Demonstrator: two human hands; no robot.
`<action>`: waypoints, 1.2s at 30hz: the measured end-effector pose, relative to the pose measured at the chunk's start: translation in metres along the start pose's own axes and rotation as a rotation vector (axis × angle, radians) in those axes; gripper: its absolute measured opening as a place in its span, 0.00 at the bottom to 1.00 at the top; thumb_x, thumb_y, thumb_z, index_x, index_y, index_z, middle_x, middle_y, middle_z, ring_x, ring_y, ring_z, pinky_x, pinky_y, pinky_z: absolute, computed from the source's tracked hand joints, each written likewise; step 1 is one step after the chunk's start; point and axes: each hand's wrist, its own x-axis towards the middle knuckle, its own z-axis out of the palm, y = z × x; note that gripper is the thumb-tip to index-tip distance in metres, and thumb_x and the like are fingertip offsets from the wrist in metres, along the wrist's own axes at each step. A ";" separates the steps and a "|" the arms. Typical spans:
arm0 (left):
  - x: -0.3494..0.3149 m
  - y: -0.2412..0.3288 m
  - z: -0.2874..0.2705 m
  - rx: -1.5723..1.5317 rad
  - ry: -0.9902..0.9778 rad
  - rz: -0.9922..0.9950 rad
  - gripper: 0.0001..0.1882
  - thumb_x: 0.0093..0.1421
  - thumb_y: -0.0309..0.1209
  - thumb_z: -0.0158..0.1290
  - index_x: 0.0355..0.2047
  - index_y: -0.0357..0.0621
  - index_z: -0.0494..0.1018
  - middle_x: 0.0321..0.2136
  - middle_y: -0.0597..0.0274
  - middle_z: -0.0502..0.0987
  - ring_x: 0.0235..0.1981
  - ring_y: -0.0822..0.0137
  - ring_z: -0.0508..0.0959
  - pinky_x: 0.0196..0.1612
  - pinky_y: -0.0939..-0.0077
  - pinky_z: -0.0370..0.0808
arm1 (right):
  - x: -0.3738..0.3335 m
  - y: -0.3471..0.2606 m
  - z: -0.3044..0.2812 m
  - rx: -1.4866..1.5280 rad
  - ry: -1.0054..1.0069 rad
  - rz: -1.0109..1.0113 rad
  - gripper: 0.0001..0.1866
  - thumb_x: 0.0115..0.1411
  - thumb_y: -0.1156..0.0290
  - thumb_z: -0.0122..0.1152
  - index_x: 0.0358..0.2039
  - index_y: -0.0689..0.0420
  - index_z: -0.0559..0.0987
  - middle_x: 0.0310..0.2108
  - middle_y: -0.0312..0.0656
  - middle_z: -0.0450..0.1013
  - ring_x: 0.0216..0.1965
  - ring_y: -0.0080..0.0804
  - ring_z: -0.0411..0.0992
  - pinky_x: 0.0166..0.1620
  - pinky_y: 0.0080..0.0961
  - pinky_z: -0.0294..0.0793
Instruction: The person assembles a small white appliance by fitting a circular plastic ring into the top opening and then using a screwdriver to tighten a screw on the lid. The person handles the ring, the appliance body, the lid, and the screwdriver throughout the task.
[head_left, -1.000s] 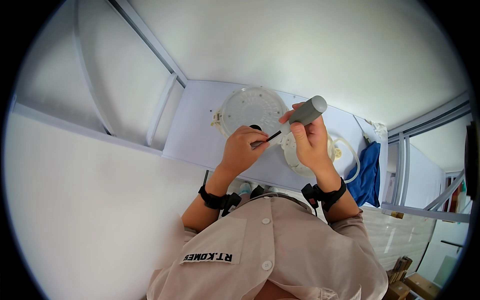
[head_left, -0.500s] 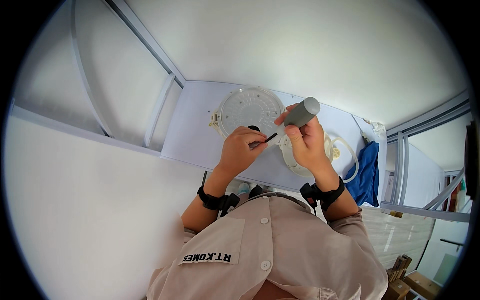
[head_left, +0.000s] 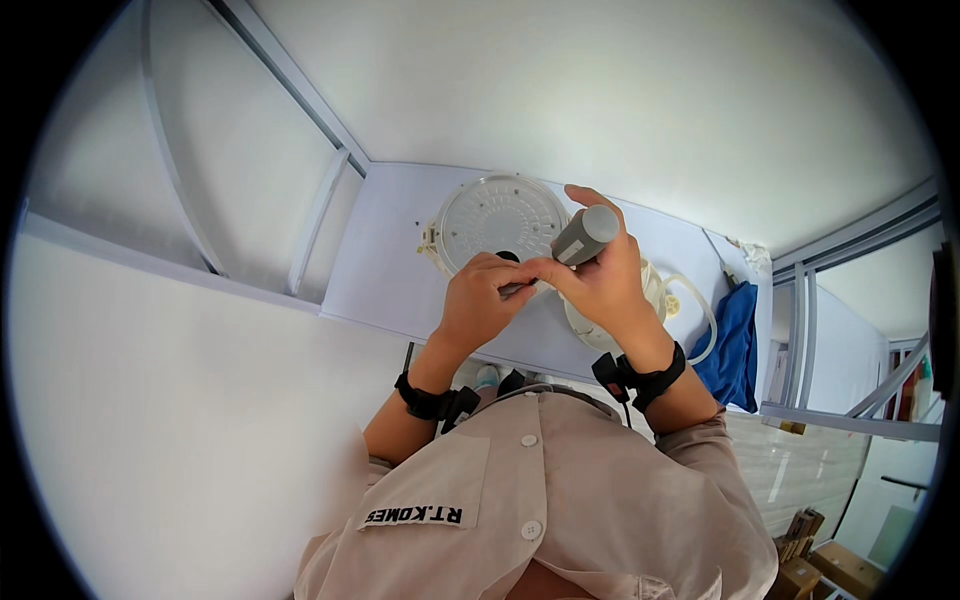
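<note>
My right hand (head_left: pixel 612 282) is wrapped round a thick grey cylindrical handle (head_left: pixel 585 237), apparently a screwdriver's, whose butt end tilts up. Its thumb and index finger reach across to my left fingertips. My left hand (head_left: pixel 478 303) is closed in a pinch, with a small dark thing showing at its fingertips; what it is stays mostly hidden. Just beyond both hands lies a round whitish appliance lid (head_left: pixel 502 218) with a silvery disc inside and hinge parts at its left. Under my right hand is a second round white part (head_left: pixel 592 327), partly covered.
A pale table (head_left: pixel 375 250) carries these parts. To the right are a looped white hose (head_left: pixel 714 322), a small yellowish round piece (head_left: pixel 672 306) and a blue cloth (head_left: pixel 737 340). White walls and grey metal frames surround the table; cardboard boxes (head_left: pixel 845 570) stand at lower right.
My right hand has moved left and tipped the grey handle more upright, its thumb now meeting my left fingertips. The dark shaft between the hands is now hidden. My left hand has barely moved.
</note>
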 end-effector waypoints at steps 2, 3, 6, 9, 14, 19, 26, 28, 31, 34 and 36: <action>0.001 0.001 0.000 0.006 0.003 0.008 0.09 0.54 0.28 0.71 0.36 0.45 0.88 0.36 0.61 0.88 0.41 0.57 0.85 0.45 0.64 0.82 | -0.001 0.004 0.002 -0.058 0.018 -0.060 0.33 0.55 0.62 0.85 0.52 0.59 0.72 0.31 0.39 0.78 0.29 0.27 0.77 0.33 0.24 0.76; 0.002 0.002 -0.001 0.012 -0.001 0.013 0.09 0.54 0.29 0.71 0.36 0.45 0.88 0.35 0.61 0.88 0.41 0.57 0.85 0.44 0.64 0.82 | -0.003 0.007 0.003 -0.087 0.027 -0.090 0.32 0.54 0.66 0.85 0.51 0.60 0.72 0.32 0.37 0.76 0.30 0.24 0.75 0.33 0.23 0.74; 0.002 0.001 -0.002 0.021 -0.006 0.055 0.09 0.53 0.30 0.72 0.35 0.45 0.88 0.35 0.61 0.88 0.41 0.58 0.85 0.43 0.64 0.82 | -0.007 0.013 0.009 0.000 0.011 -0.098 0.32 0.57 0.66 0.83 0.54 0.60 0.71 0.38 0.39 0.77 0.34 0.23 0.75 0.36 0.22 0.74; 0.001 -0.002 0.000 0.051 0.022 0.072 0.09 0.53 0.32 0.73 0.34 0.45 0.88 0.34 0.63 0.88 0.40 0.58 0.85 0.42 0.64 0.82 | -0.002 -0.005 0.008 0.102 -0.076 0.034 0.31 0.61 0.66 0.79 0.58 0.60 0.70 0.42 0.40 0.76 0.36 0.23 0.74 0.38 0.22 0.73; 0.002 0.002 0.002 0.090 0.014 0.060 0.08 0.55 0.33 0.72 0.33 0.46 0.88 0.34 0.65 0.88 0.40 0.59 0.85 0.41 0.64 0.82 | -0.001 -0.015 0.001 -0.001 -0.077 -0.027 0.37 0.66 0.63 0.73 0.69 0.63 0.65 0.51 0.50 0.78 0.40 0.39 0.78 0.44 0.32 0.78; 0.002 -0.004 0.004 0.076 0.021 0.097 0.07 0.57 0.35 0.71 0.34 0.48 0.89 0.34 0.66 0.88 0.40 0.61 0.85 0.41 0.66 0.82 | 0.008 -0.028 -0.011 0.108 -0.034 -0.260 0.39 0.67 0.74 0.65 0.75 0.63 0.60 0.65 0.59 0.70 0.57 0.51 0.76 0.58 0.38 0.76; 0.000 -0.006 0.002 0.065 0.018 0.095 0.07 0.57 0.34 0.71 0.34 0.48 0.89 0.35 0.67 0.88 0.40 0.62 0.85 0.41 0.68 0.82 | 0.019 -0.045 -0.035 0.058 -0.274 -0.261 0.38 0.61 0.83 0.62 0.73 0.61 0.66 0.64 0.55 0.69 0.59 0.48 0.76 0.59 0.37 0.77; 0.001 -0.006 0.001 0.063 0.014 0.109 0.07 0.57 0.34 0.71 0.35 0.48 0.89 0.35 0.67 0.88 0.40 0.62 0.85 0.41 0.68 0.82 | 0.022 -0.043 -0.035 0.036 -0.297 -0.250 0.39 0.59 0.82 0.67 0.72 0.59 0.68 0.62 0.54 0.71 0.58 0.46 0.77 0.57 0.36 0.78; 0.002 -0.004 0.001 0.075 0.009 0.108 0.07 0.56 0.34 0.71 0.34 0.48 0.88 0.35 0.67 0.88 0.40 0.61 0.85 0.41 0.68 0.82 | 0.021 -0.031 -0.031 -0.063 -0.213 -0.303 0.40 0.55 0.78 0.74 0.69 0.57 0.72 0.59 0.52 0.73 0.57 0.45 0.78 0.54 0.36 0.79; 0.001 -0.002 -0.002 0.048 0.006 0.088 0.07 0.55 0.33 0.72 0.33 0.47 0.88 0.35 0.67 0.88 0.40 0.61 0.85 0.42 0.67 0.83 | 0.021 -0.027 -0.029 -0.168 -0.130 -0.346 0.37 0.55 0.75 0.77 0.66 0.58 0.76 0.56 0.53 0.76 0.54 0.47 0.79 0.53 0.37 0.79; 0.000 -0.007 -0.001 0.019 0.028 0.102 0.09 0.53 0.31 0.72 0.35 0.47 0.88 0.35 0.66 0.88 0.40 0.59 0.85 0.42 0.65 0.82 | 0.025 -0.031 -0.031 -0.144 -0.123 -0.357 0.34 0.56 0.75 0.77 0.64 0.60 0.78 0.56 0.53 0.77 0.51 0.47 0.80 0.53 0.36 0.79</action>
